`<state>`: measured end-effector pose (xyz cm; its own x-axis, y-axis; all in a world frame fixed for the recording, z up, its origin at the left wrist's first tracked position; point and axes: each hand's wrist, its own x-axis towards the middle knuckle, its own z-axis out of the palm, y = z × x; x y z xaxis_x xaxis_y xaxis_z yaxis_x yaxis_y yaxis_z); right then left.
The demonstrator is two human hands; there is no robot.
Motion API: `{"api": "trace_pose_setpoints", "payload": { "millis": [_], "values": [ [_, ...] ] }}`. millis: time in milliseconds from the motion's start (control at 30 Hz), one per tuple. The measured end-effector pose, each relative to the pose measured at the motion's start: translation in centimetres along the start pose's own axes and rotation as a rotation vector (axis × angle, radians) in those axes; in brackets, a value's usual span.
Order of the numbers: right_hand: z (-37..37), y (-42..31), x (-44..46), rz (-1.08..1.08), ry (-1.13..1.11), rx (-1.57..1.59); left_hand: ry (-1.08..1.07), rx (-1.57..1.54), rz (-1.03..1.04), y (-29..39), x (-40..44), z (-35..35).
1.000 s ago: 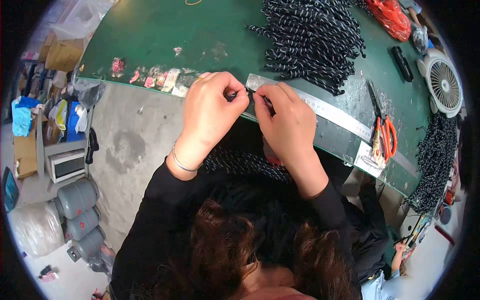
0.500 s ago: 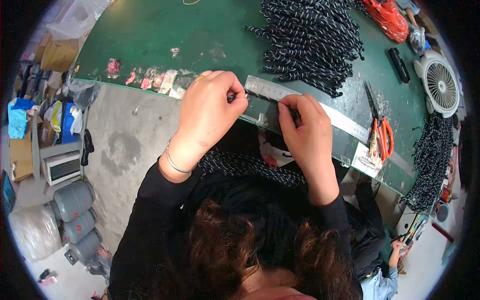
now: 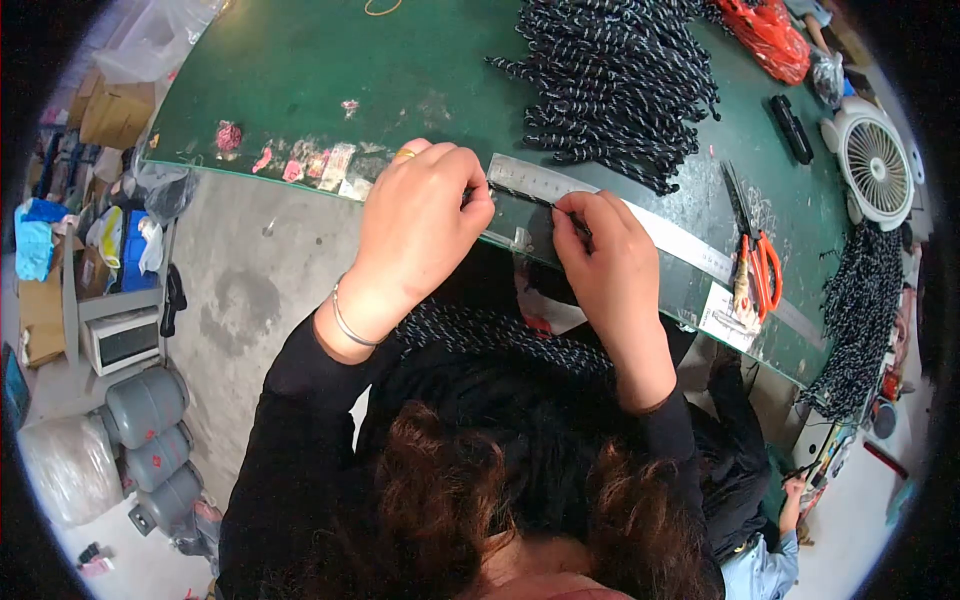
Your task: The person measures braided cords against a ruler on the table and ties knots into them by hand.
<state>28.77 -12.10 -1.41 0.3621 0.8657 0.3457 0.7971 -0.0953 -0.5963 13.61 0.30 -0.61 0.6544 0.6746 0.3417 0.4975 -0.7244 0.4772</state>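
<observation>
A thin black cord with pale flecks (image 3: 522,197) stretches between my two hands, along the near edge of a steel ruler (image 3: 655,228). My left hand (image 3: 425,205) is closed on the cord by the ruler's left end, its fingertips partly hidden. With thumb and fingers pinched, my right hand (image 3: 605,240) grips the cord farther right and covers part of the ruler's near edge. Beyond the ruler lies a thick pile of similar black flecked cords (image 3: 615,90). More flecked cord (image 3: 500,335) rests across my lap.
Orange-handled scissors (image 3: 760,270) lie at the ruler's right end on the green table (image 3: 300,90). A white fan (image 3: 875,165), a black stapler-like object (image 3: 793,130) and a red plastic bag (image 3: 765,40) are at the right. Another cord bundle (image 3: 855,320) hangs over the right edge.
Both hands stay closed on the cord beside the ruler. My right hand has shifted very slightly left and up; a little more cord shows between the hands.
</observation>
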Motion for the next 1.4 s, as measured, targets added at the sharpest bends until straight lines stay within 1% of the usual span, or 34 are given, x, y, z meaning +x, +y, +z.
{"api": "trace_pose_setpoints", "payload": {
  "millis": [33, 167, 200, 333, 367, 500, 533, 667, 700, 833, 867, 1000, 1033, 1167, 1200, 1333, 1367, 1400],
  "values": [
    [0.0, 0.0, 0.0, -0.001, 0.005, 0.001, 0.002, 0.002, 0.004, 0.0, 0.1, -0.1],
    [-0.2, -0.3, 0.1, 0.012, -0.056, -0.088, 0.008, 0.187, 0.163, 0.3, 0.6, -0.9],
    [-0.4, -0.3, 0.0, 0.009, -0.051, -0.086, 0.012, 0.192, 0.166, 0.3, 0.5, -1.2],
    [-2.4, 0.6, -0.6, 0.089, -0.119, 0.252, -0.308, -0.234, 0.179, -0.4, 0.7, -2.9],
    [-2.7, 0.6, -0.9, 0.086, -0.115, 0.250, -0.304, -0.234, 0.183, 0.0, 0.7, -2.9],
    [-3.2, 0.0, -3.7, 0.271, -0.296, 1.268, -0.422, -1.262, 0.243, 2.9, -1.0, -2.7],
    [-3.2, -0.2, -4.1, 0.277, -0.292, 1.267, -0.427, -1.266, 0.241, 3.6, -1.4, -2.5],
    [-2.9, -1.6, -5.4, 0.576, -0.394, 1.690, -0.405, -1.669, -0.258, 6.2, -2.6, -1.3],
    [-3.0, -1.4, -5.8, 0.581, -0.388, 1.694, -0.411, -1.668, -0.263, 6.3, -2.7, -1.0],
    [-3.2, 0.2, -7.7, 0.720, -0.365, 1.723, -0.319, -1.859, -0.400, 5.4, -3.2, 1.2],
    [-3.2, 0.1, -7.9, 0.721, -0.356, 1.728, -0.329, -1.856, -0.403, 5.5, -3.4, 1.4],
    [-3.3, -0.5, -7.7, 0.652, -0.203, 1.204, -0.206, -2.026, -0.467, 6.3, -3.9, 2.0],
    [-3.2, -0.6, -7.7, 0.654, -0.198, 1.207, -0.212, -2.023, -0.469, 6.4, -4.0, 2.2],
    [-2.7, -0.8, -7.5, 0.243, 0.063, 0.761, -0.165, -2.335, -0.484, 6.4, -4.3, 3.0],
    [-2.6, -0.9, -7.5, 0.244, 0.066, 0.762, -0.168, -2.334, -0.484, 6.4, -4.4, 2.9],
    [-2.6, -0.9, -7.4, 0.235, 0.144, 0.742, -0.145, -1.696, -0.597, 6.7, -5.0, 2.3],
    [-2.7, -0.9, -7.4, 0.237, 0.145, 0.742, -0.148, -1.696, -0.598, 6.8, -5.3, 2.3],
    [-2.8, -1.0, -7.4, 0.213, 0.144, 0.708, -0.148, -1.605, -0.525, 6.8, -5.6, 2.4]
  ]
}}
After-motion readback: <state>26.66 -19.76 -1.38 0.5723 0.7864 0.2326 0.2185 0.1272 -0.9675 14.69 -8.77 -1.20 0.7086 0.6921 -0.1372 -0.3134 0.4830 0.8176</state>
